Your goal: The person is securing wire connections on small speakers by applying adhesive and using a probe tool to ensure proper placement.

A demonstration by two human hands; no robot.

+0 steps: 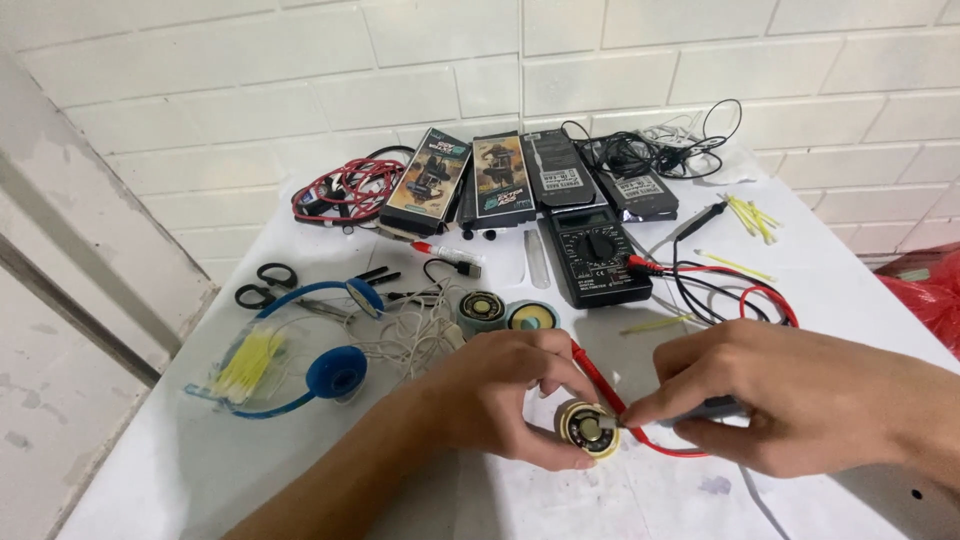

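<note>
My left hand (500, 395) grips a small round speaker driver (588, 428) with a gold rim, held just above the white table (830, 290). My right hand (790, 395) pinches a probe tip against the driver's face, and a red lead (600, 385) runs from there back toward a black multimeter (597, 257). Two more round drivers (482, 308) (531, 318) lie just beyond my left hand. Blue headphones (320, 365) with a white cable sit to the left.
Black scissors (265, 282) lie at the left. Several flat product boxes (425, 180), a coil of red wire (345, 188) and tangled black cables (650, 150) line the back by the white brick wall. Yellow sticks (750, 215) lie at the right. A red bag (930, 290) sits at the right edge.
</note>
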